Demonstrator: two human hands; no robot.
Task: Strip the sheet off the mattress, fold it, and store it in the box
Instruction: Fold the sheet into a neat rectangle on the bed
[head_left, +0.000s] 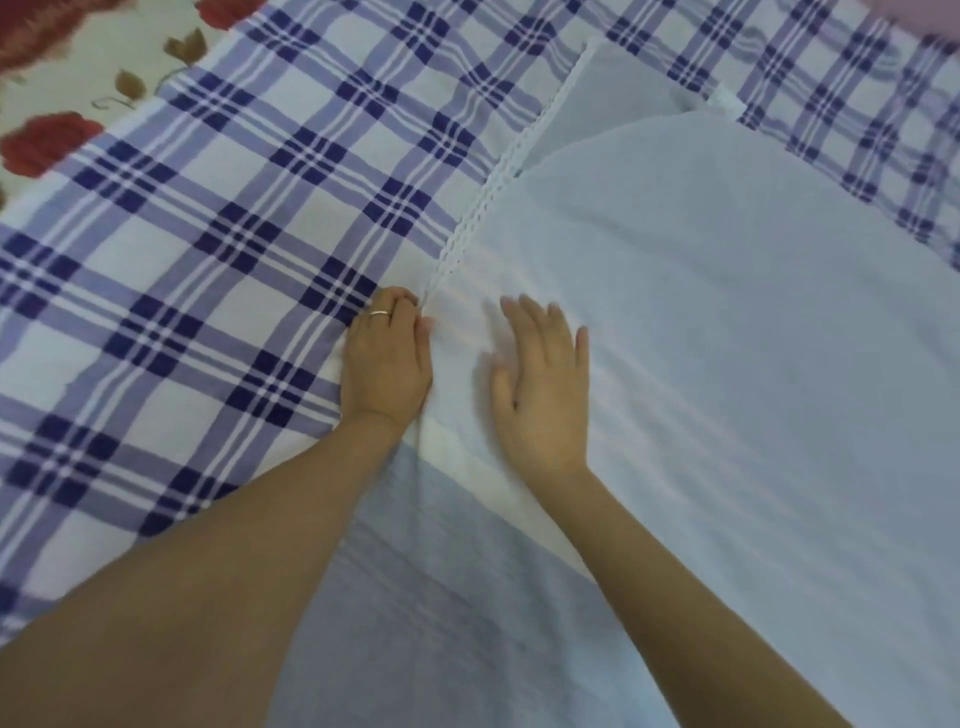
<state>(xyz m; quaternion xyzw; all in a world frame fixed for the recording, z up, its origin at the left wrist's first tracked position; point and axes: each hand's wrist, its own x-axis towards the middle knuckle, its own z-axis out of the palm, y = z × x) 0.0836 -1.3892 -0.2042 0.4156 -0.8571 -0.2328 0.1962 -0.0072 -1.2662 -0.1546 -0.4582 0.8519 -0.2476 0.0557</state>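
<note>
A white sheet (727, 322) with a lace-trimmed edge lies partly folded on the bed, over a blue-and-white checked cover (208, 249). My left hand (387, 358), with a ring on one finger, has its fingers curled at the sheet's lace edge and seems to pinch it. My right hand (540, 384) lies flat on the white sheet with fingers spread, just right of the left hand. A folded-over layer of the sheet curves across the upper right. The box is not in view.
A cloth with red flowers (47, 140) shows at the top left beyond the checked cover. A pink thing (919, 15) peeks in at the top right corner. The checked cover extends across the back and left.
</note>
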